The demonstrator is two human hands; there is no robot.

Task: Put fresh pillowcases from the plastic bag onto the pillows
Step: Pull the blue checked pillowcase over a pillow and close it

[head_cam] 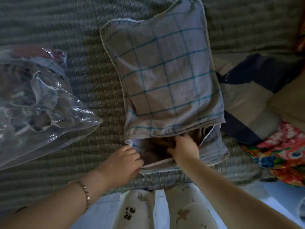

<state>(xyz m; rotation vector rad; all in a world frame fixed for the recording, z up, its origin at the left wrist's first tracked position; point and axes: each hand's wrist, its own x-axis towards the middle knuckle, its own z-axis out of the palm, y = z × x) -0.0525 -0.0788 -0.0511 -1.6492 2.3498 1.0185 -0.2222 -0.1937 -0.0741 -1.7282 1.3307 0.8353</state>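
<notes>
A pillow lies in the middle of the bed inside a grey-blue checked pillowcase [163, 75]. The case's open end faces me, and the brown pillow [151, 151] shows in the opening. My left hand [123, 161] pinches the lower edge of the opening at its left side. My right hand [184, 148] reaches into the opening, its fingers curled round the brown pillow's end. A clear plastic bag [41, 103] with several folded fabrics in it lies on the bed to the left.
The bed is covered with a green-grey plaid sheet [92, 80]. To the right lie a navy and beige folded cloth [257, 90] and a bright floral fabric [282, 152]. My legs in patterned trousers stand against the bed's near edge.
</notes>
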